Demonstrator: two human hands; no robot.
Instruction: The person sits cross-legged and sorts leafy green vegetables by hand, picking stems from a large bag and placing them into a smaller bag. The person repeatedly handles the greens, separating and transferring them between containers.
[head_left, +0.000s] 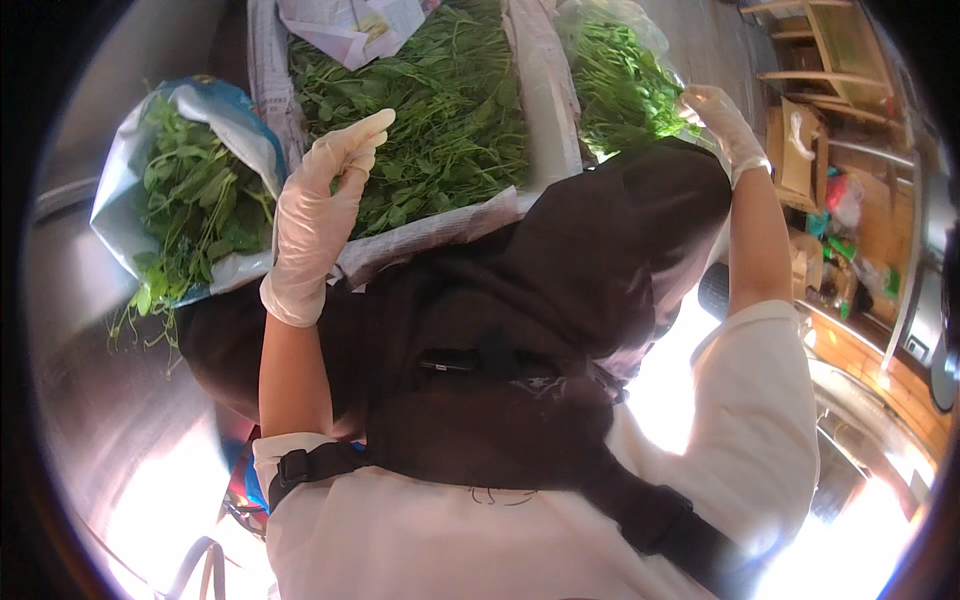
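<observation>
My left hand (322, 195), in a pale thin glove, is raised over the near left part of a paper-lined box (551, 97). Its fingers are extended, with a gap to the thumb and nothing visible between them. Leafy green shoots (450, 112) with thin stems fill the box. My right hand (712, 124), gloved too, is at the right edge of a bunch of brighter greens (622, 90) in a clear plastic bag (652, 26). Its fingertips touch the bunch or the bag rim; whether they grip is unclear.
On the left stands a white and blue plastic bag (112, 195) of greens, tendrils hanging over its edge. Printed paper (352, 30) covers the box's far part. My dark-clothed knee (637, 187) is against the box. Wooden shelving (825, 75) and a cardboard box (795, 157) stand at right.
</observation>
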